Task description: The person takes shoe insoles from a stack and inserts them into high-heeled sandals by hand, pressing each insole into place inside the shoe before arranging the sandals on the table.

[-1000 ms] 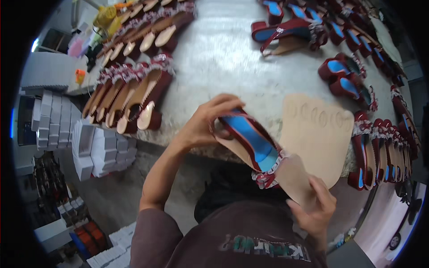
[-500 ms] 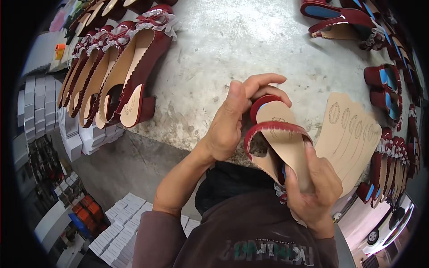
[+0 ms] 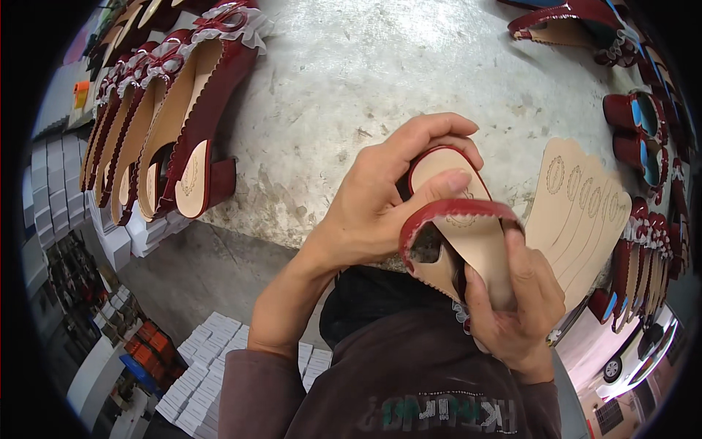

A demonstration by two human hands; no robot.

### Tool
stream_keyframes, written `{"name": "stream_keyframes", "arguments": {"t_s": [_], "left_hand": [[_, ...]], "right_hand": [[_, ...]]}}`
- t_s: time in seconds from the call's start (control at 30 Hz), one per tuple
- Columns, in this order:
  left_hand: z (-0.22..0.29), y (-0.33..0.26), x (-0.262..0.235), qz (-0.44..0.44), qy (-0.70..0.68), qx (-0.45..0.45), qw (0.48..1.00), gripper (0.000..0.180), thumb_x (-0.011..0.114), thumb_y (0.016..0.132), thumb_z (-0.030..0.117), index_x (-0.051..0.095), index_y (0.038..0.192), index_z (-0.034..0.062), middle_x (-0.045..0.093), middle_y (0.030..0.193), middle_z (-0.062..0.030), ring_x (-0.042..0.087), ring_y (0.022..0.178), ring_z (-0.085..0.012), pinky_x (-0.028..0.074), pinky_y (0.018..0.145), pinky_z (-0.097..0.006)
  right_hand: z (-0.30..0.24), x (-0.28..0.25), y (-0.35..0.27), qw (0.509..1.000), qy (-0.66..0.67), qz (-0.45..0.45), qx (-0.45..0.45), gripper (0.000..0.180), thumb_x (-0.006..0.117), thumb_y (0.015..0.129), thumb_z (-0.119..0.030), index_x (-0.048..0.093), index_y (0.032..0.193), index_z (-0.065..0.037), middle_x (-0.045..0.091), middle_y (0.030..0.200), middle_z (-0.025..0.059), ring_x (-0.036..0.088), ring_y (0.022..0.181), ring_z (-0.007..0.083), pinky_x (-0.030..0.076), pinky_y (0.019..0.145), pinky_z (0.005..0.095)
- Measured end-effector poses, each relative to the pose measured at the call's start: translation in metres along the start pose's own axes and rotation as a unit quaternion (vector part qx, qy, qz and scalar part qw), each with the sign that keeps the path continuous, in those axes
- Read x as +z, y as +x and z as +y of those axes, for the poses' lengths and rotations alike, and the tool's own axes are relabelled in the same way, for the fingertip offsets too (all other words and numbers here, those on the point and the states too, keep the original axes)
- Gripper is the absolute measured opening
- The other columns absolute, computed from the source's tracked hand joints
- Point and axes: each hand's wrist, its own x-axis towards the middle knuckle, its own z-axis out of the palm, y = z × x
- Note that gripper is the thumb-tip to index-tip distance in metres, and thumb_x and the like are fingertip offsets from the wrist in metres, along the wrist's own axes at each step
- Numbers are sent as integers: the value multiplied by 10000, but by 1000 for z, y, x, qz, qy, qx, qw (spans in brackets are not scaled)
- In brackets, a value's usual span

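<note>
A dark red heeled shoe (image 3: pixel 411 228) with a scalloped edge and a strap is held over the table's near edge. Inside it lies a beige insole (image 3: pixel 479 245) with an oval print, its heel end flat against the shoe's heel seat. My left hand (image 3: pixel 369 201) is closed round the heel, the thumb pressing on the insole and the fingers wrapped behind. My right hand (image 3: pixel 523 311) grips the shoe's front half, thumb on one side and fingers on the other. The toe is mostly hidden by this hand; a bit of white ruffle shows beneath.
Beside my right hand, several beige insoles (image 3: pixel 574 212) lie fanned on the worn grey table (image 3: pixel 329 80). A row of red shoes (image 3: pixel 212 110) with bows and ruffles lines the left edge. More red shoes (image 3: pixel 629 139) stand along the right. White boxes (image 3: pixel 208 366) are stacked low at left.
My left thumb has come down onto the insole, which now sits flat over the heel seat where blue showed before. The view has shifted slightly.
</note>
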Motion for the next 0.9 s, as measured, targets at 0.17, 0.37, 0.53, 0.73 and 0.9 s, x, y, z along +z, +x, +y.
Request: {"name": "stream_keyframes", "arguments": {"t_s": [0.17,0.37,0.53,0.73,0.9], "left_hand": [[0,2,8,80,12,-22,996,333,659,1002,170,614,1252,-47,716,1045,-93,676,923,-116,551,817,-244],[-6,0,8,99,11,-12,995,284,563,1066,204,617,1216,-32,706,1015,-95,660,869,-108,541,762,-245],[-16,1,4,62,10,-10,998,665,240,1102,550,576,1240,-8,695,1056,-94,680,965,-192,526,871,-318],[-8,-3,13,54,104,26,993,301,586,1056,242,589,1234,-1,684,1053,-69,644,1004,-139,516,890,-276],[19,-51,9,194,-63,87,975,388,623,1015,98,411,1316,-25,655,1162,-184,706,1071,-318,616,924,-417]], "right_hand": [[-2,-14,3,979,-152,-89,-100,507,797,791,-89,682,1284,-61,698,1174,105,593,692,215,470,540,290],[-38,-63,-29,939,-220,-262,40,728,704,826,-630,670,1311,-88,621,1381,97,620,933,321,541,768,404],[-25,-22,17,973,-126,-192,-28,896,625,780,-765,614,1384,-103,515,1486,160,414,1393,486,291,1126,664],[-13,-18,-39,978,-160,-135,-16,788,686,790,-685,639,1317,-100,533,1450,187,345,1435,489,233,1161,661],[-19,-72,-46,967,-166,66,-181,762,669,862,-652,637,1249,3,535,1436,202,516,1299,479,380,1088,664]]}}
